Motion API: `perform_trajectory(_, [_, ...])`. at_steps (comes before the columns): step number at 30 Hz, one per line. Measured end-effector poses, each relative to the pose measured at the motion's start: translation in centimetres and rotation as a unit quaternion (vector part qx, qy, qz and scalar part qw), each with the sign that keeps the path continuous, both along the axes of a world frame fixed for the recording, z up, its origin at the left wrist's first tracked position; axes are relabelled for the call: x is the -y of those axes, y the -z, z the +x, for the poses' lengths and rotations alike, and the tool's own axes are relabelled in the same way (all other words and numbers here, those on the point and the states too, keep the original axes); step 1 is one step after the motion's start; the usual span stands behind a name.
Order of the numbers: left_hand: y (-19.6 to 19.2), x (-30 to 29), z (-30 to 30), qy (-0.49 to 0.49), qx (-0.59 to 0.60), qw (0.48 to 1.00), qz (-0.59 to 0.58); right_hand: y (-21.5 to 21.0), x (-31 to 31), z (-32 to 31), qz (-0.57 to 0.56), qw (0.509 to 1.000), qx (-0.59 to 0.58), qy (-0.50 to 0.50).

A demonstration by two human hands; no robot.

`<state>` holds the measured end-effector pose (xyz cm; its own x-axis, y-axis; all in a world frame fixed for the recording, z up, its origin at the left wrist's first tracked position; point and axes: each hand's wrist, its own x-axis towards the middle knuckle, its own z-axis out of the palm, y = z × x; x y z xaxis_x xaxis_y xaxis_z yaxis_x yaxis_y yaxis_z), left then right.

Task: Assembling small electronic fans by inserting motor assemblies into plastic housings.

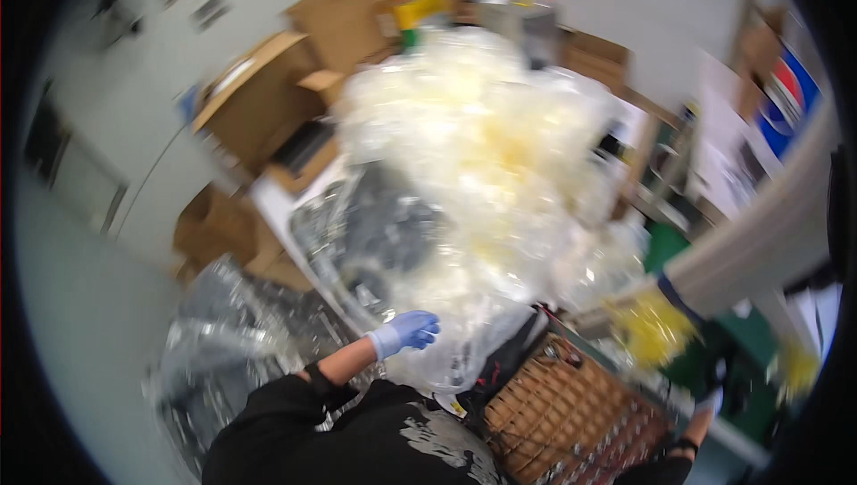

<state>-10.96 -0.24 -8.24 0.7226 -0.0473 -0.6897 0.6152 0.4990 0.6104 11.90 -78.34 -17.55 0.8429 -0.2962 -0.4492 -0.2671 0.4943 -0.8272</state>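
My left hand (pixel 406 333), in a thin blue glove, is in front of a large heap of clear plastic bags (pixel 482 128). Its fingers are loosely curled and a little apart, and I see nothing held in them. Whether it touches the plastic I cannot tell. The bags are whitish with a yellow tint, and a dark grey one (pixel 384 217) lies at the heap's left. Far to the right, my right hand (pixel 711 400), also gloved, is small and blurred beside a dark green surface (pixel 745 342). Its fingers cannot be made out.
Dark plastic sacks (pixel 232 333) stand at the lower left, near a brown paper bag (pixel 214 226). Open cardboard boxes (pixel 259 110) are behind. A brown checked chair or cushion (pixel 571 396) is close to me. A thick pale pipe or arm (pixel 759 217) crosses on the right, above yellow plastic (pixel 656 329).
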Motion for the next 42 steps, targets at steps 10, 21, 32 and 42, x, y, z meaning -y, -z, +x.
perform_trajectory(10, [-1.5,0.7,0.7,0.073,-0.011,0.961,0.266,5.2,2.5,5.7,-0.196,0.972,-0.111,-0.070])
perform_trajectory(21, [0.2,-4.2,8.1,0.099,0.214,0.497,0.835,-3.4,-8.1,-7.4,-0.056,0.995,-0.043,0.068])
perform_trajectory(32, [-3.6,-6.7,11.4,-0.015,-0.023,0.532,0.846,-7.6,-24.1,-15.1,-0.069,0.997,-0.025,0.039])
perform_trajectory(42, [-2.5,-5.0,5.4,0.271,0.167,0.580,0.749,-9.5,-31.7,-18.7,-0.113,0.988,0.051,-0.096])
